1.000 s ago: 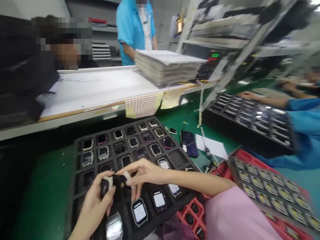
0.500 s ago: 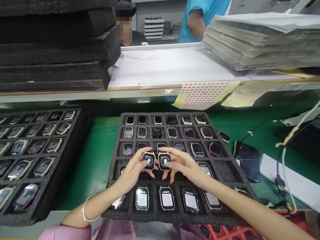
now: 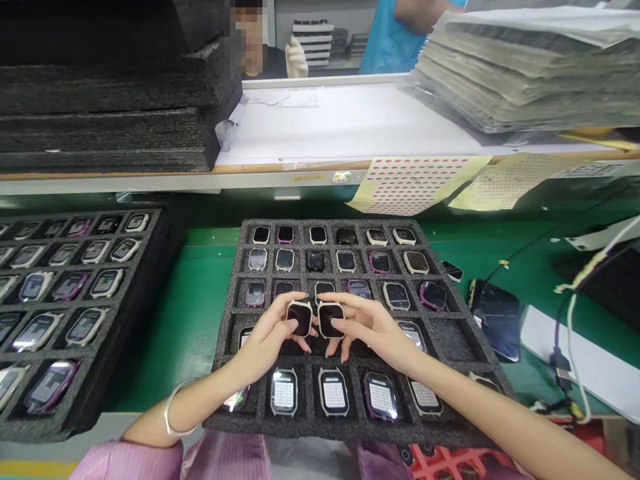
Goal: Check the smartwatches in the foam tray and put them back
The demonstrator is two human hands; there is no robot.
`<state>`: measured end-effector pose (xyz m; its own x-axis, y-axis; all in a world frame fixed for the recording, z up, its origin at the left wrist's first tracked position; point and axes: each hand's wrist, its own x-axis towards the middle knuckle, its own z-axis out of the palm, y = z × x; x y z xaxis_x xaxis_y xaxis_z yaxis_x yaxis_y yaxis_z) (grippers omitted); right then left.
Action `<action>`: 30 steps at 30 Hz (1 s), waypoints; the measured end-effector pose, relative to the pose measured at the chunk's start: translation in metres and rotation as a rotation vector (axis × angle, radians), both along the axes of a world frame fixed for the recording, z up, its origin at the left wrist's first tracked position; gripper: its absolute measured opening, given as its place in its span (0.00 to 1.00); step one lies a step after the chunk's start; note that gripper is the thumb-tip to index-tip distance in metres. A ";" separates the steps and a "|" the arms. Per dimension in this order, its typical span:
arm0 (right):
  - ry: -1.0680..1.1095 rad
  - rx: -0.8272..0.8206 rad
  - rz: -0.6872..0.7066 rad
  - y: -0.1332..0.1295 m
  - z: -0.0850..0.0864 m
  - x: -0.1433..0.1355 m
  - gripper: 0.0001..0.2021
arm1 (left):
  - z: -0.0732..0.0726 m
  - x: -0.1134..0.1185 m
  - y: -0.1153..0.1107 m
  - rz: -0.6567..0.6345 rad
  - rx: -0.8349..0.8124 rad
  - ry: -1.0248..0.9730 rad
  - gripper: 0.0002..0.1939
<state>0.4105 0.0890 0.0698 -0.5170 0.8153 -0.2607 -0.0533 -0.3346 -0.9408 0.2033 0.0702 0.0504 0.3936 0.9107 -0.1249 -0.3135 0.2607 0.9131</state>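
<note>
My left hand (image 3: 273,328) grips a smartwatch case (image 3: 301,316) with a pale frame and no strap, my thumb resting on its dark screen. A matching smartwatch case (image 3: 327,316) is in my right hand (image 3: 367,325), its screen also dark under the thumb. The two watches are held side by side, a small gap between them. Both hands hover over a black foam tray (image 3: 345,427) whose compartments hold several watch cases, pale, purple and black. Along the near row, a watch (image 3: 334,393) and its neighbours show lit white screens. My hands and forearms hide some compartments.
A second foam tray (image 3: 107,320) of watches lies at left. Right of the main tray are a phone (image 3: 500,327), a white strip (image 3: 575,357) and cables (image 3: 563,333). Above stand black foam stacks (image 3: 110,107) and bagged sheets (image 3: 520,80) on a shelf. Two people are beyond.
Both held watch screens went from a lit dial to dark. My hands stay nearly in place. Beyond the shelf, a person's gloved hand has risen, and the blue-shirted person's arm has moved.
</note>
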 end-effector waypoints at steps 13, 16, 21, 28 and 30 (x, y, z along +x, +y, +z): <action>0.124 0.013 0.064 -0.001 0.006 0.001 0.24 | 0.000 -0.003 0.000 -0.016 0.137 0.330 0.18; 0.095 0.010 0.084 -0.001 0.007 0.001 0.20 | 0.001 -0.005 0.000 -0.043 0.200 0.381 0.15; 0.113 0.013 0.064 -0.002 0.007 0.000 0.25 | 0.003 -0.004 -0.001 -0.059 0.199 0.385 0.15; 0.124 0.001 0.056 -0.001 0.004 0.000 0.23 | 0.006 -0.002 -0.002 -0.035 0.200 0.360 0.16; 0.118 -0.007 0.047 -0.001 0.004 0.000 0.23 | 0.007 -0.002 -0.002 -0.025 0.200 0.356 0.16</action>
<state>0.4103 0.0876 0.0741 -0.5821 0.7878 -0.2012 -0.1477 -0.3458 -0.9266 0.2015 0.0685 0.0574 0.3800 0.9216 -0.0786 0.0359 0.0702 0.9969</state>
